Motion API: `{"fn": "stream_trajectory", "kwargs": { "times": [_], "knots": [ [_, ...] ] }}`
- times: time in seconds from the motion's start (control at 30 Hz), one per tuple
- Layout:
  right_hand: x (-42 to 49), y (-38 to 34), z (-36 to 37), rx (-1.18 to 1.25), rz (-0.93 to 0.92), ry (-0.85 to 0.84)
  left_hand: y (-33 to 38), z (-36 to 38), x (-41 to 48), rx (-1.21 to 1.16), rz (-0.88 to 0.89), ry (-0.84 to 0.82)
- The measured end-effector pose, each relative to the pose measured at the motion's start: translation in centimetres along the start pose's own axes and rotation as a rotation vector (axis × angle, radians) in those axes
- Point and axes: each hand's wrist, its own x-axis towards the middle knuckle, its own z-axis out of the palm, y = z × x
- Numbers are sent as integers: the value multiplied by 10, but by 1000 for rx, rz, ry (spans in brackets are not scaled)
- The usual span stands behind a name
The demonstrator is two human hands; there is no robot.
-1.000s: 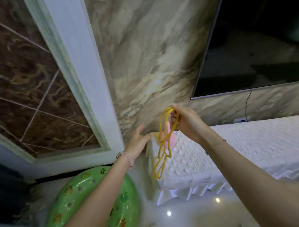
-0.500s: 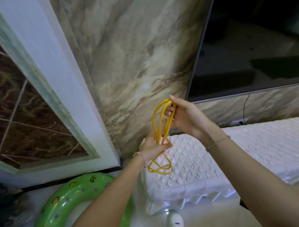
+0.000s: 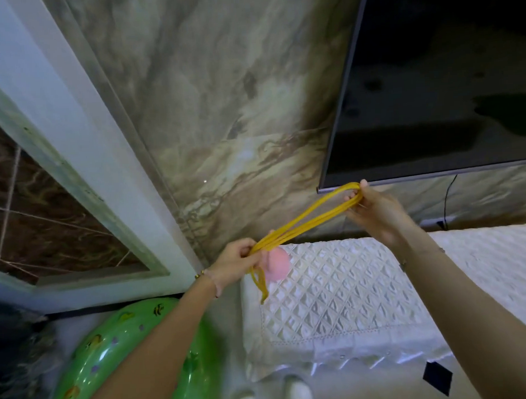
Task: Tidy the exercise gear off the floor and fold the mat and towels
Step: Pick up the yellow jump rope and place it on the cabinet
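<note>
While the left hand [image 3: 233, 262] closes its curled fingers round one end of the yellow band [image 3: 310, 217], the right hand [image 3: 377, 215] hooks the other end over its fingers, so the two hands are held well apart with the band's several strands drawn taut between them. All of this happens above the left end of the white quilted cover [image 3: 335, 301]: the left hand is just over its near-left corner, the right hand higher and over its back edge. A short tail of the band hangs below the left fist, dangling in front of the cover's left edge. A pink object [image 3: 278, 266] sits on the cover just behind the left hand; what it is cannot be told. Left of the cover, on the floor, lies a green inflatable ring [image 3: 112, 356], partly hidden by the left forearm. Below the cover's front frill, a pair of white shoes [image 3: 297, 391] shows at the bottom edge. Behind the cover rises a marble wall [image 3: 221, 110], with a dark television [image 3: 431, 86] mounted above the cover and a black cable [image 3: 445, 203] running down from it.
</note>
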Motion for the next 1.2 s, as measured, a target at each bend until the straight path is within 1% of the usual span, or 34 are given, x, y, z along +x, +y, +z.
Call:
{"fn": "stream_trajectory", "kwargs": {
  "times": [0.07,0.13,0.23,0.33,0.4,0.53,0.6,0.67,0.8,0.9,1.0,1.1,1.2],
  "knots": [
    [8,3,-7,42,14,15,2,-6,1,47,7,-70],
    [14,2,-11,74,17,89,3,-16,2,68,17,-128],
    [15,-8,-17,97,-24,215,0,-33,-1,107,-17,-124],
    [13,-20,-25,88,-69,268,-5,-51,0,143,-45,-123],
    [16,-24,-33,60,-79,294,-9,-61,2,165,-74,-137],
    [26,-30,-48,27,-114,401,-18,-74,4,182,-135,-161],
    [29,-35,-52,-75,-119,421,-14,-70,5,140,-154,-189],
    [30,-36,-48,-190,-124,403,-7,-62,7,79,-169,-196],
    [26,-19,-13,-562,-207,316,2,-47,12,-38,-186,-174],
    [25,14,22,-723,-321,162,6,-38,18,-273,-278,-137],
    [22,49,54,-805,-390,31,8,-29,24,-481,-344,-138],
    [20,81,70,-920,-452,-16,9,-21,25,-696,-386,-135],
    [19,106,70,-1163,-624,-34,10,-17,27,-896,-425,-147]
  ]
}}
